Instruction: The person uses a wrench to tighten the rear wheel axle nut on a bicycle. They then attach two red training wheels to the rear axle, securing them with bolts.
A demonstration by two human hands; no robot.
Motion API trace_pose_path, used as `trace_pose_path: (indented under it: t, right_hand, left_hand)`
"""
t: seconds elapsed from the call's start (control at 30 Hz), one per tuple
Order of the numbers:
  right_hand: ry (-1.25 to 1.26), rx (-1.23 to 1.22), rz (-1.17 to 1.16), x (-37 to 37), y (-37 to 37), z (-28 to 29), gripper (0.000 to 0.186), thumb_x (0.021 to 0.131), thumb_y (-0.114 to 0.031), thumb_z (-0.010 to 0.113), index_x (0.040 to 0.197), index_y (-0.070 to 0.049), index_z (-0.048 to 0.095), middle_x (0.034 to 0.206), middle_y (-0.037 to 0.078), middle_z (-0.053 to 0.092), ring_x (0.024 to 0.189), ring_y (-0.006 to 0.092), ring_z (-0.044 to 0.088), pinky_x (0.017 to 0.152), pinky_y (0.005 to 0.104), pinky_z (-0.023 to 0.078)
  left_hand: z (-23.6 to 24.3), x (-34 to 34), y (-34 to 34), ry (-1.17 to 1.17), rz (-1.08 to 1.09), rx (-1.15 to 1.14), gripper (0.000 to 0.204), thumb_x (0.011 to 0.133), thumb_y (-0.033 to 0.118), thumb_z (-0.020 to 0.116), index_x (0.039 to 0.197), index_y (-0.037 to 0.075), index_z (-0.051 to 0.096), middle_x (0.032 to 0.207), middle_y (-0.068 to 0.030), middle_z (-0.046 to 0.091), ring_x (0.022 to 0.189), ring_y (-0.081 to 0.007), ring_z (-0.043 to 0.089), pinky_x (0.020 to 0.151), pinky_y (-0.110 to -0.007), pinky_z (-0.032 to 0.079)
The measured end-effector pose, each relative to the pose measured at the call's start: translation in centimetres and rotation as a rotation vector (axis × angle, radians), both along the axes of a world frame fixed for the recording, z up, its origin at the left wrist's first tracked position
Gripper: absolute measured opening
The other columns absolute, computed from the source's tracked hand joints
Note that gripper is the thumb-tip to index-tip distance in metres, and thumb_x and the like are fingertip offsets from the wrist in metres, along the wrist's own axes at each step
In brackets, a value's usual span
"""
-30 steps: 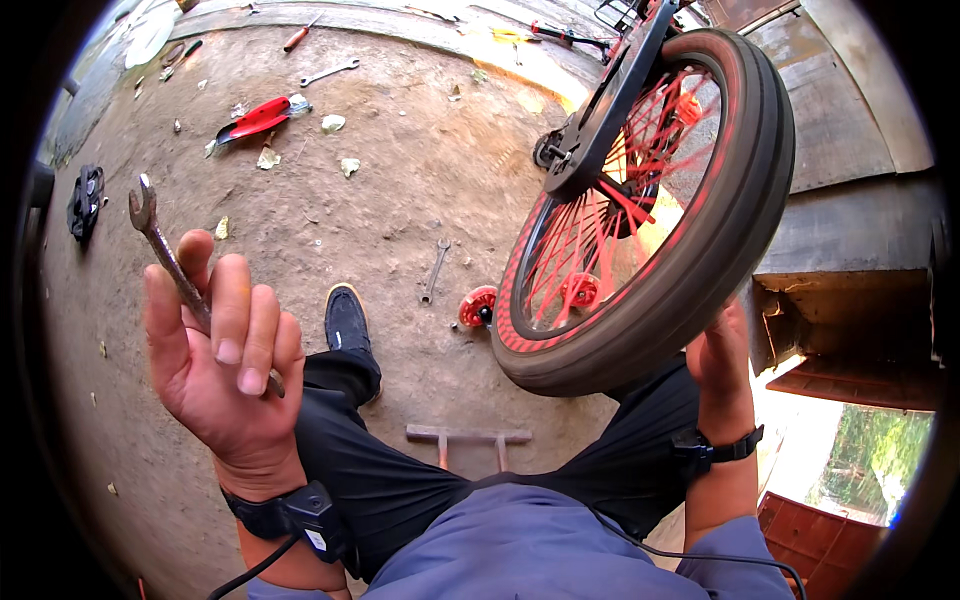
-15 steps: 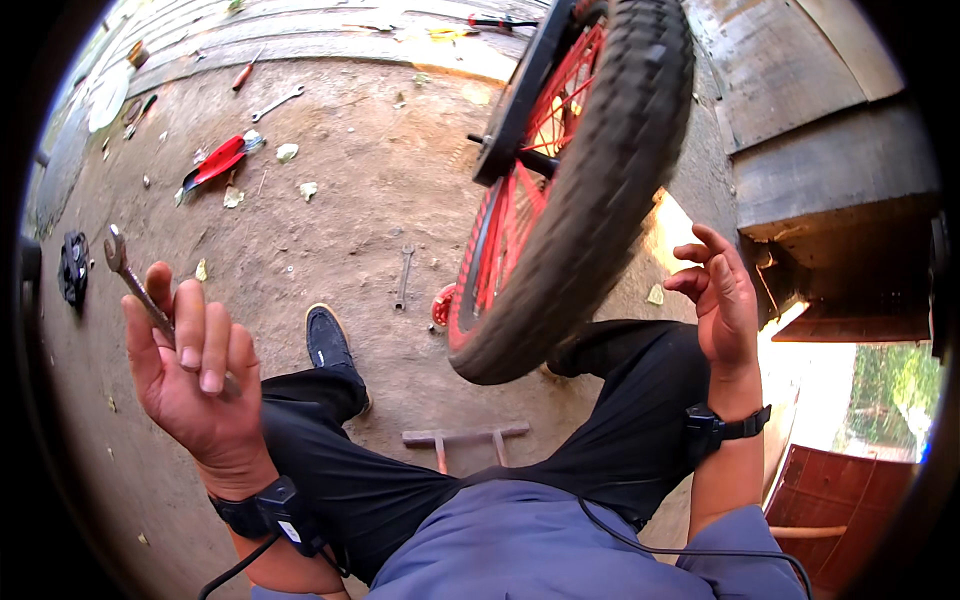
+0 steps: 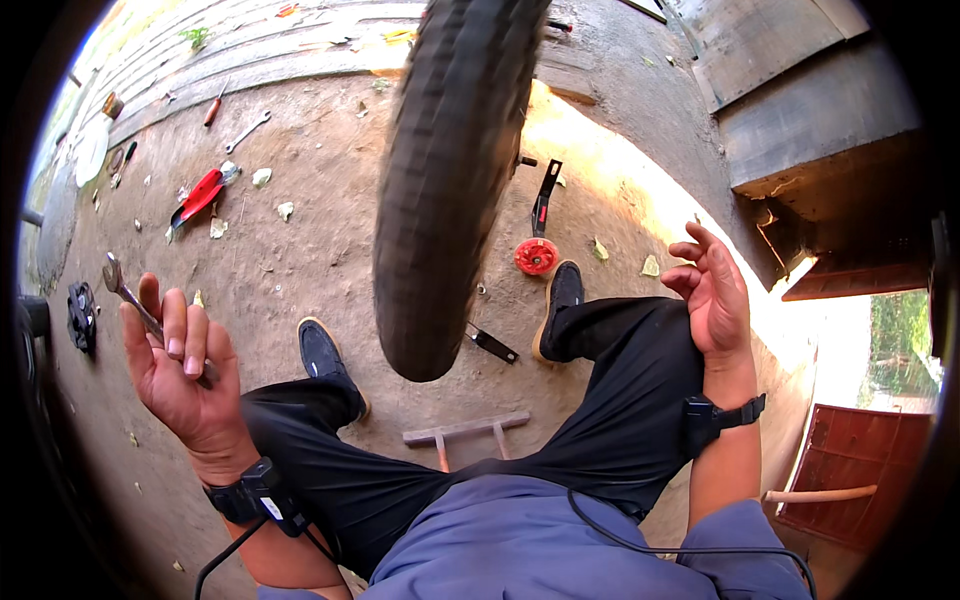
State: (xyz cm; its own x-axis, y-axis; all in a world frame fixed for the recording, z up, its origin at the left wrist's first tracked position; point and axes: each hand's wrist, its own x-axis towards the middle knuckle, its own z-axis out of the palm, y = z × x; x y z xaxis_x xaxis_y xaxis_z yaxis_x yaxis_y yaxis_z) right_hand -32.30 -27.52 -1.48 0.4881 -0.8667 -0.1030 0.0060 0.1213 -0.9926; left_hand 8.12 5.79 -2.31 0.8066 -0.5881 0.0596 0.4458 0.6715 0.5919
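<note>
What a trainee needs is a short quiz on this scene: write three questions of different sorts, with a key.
1. Multiple choice: what does the left hand hold?
a) a screwdriver
b) a wrench
c) a leaf

2. True or false: the right hand is apart from the tire.

3. Fill in the colour: the small wheel by the right shoe is ____.

Key:
1. b
2. True
3. red
</note>
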Motion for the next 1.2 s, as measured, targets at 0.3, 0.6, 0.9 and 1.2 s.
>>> trace_pose_path:
  t: [0.3, 0.6, 0.9, 1.2]
  right_hand:
    - [-0.072, -0.001, 0.022, 0.1, 0.2, -0.4, 0.055, 0.104, -0.039, 0.055, 0.14, 0.002, 0.051, 0.113, 0.014, 0.066, 0.088, 0.0195, 0.07, 0.084, 0.0318, 0.057]
    - [-0.132, 0.045, 0.053, -1.0, 0.0, -0.7, 0.058, 0.099, -0.038, 0.065, 0.139, 0.001, 0.051, 0.119, 0.015, 0.066, 0.095, 0.0242, 0.069, 0.088, 0.0357, 0.056]
    - [-0.117, 0.019, 0.045, -1.0, 0.4, -0.8, 0.054, 0.103, -0.04, 0.058, 0.139, 0.0, 0.052, 0.112, 0.013, 0.066, 0.088, 0.0201, 0.071, 0.083, 0.0324, 0.058]
    - [-0.146, 0.011, 0.058, -1.2, 0.7, -0.9, 0.055, 0.102, -0.041, 0.059, 0.139, 0.0, 0.052, 0.112, 0.013, 0.066, 0.088, 0.0197, 0.071, 0.083, 0.0318, 0.058]
  left_hand:
    - [-0.2, -0.3, -0.9, 0.0, 0.027, 0.079, 0.037, 0.108, 0.034, 0.049, 0.124, 0.003, 0.06, 0.068, 0.0009, 0.039, 0.048, -0.0069, 0.036, 0.044, -0.022, 0.028]
    - [-0.5, -0.6, -1.1, 0.012, 0.024, 0.102, 0.035, 0.108, 0.035, 0.05, 0.123, 0.005, 0.061, 0.068, 0.0017, 0.04, 0.048, -0.0065, 0.035, 0.043, -0.022, 0.028]
    - [-0.4, -1.2, -1.5, 0.022, 0.055, 0.145, 0.036, 0.108, 0.036, 0.048, 0.121, 0.007, 0.062, 0.067, 0.0028, 0.039, 0.049, -0.0058, 0.035, 0.044, -0.022, 0.028]
    - [-0.5, -1.3, -1.5, 0.032, 0.072, 0.129, 0.036, 0.108, 0.034, 0.049, 0.123, 0.004, 0.062, 0.066, 0.0017, 0.038, 0.048, -0.0054, 0.034, 0.042, -0.022, 0.026]
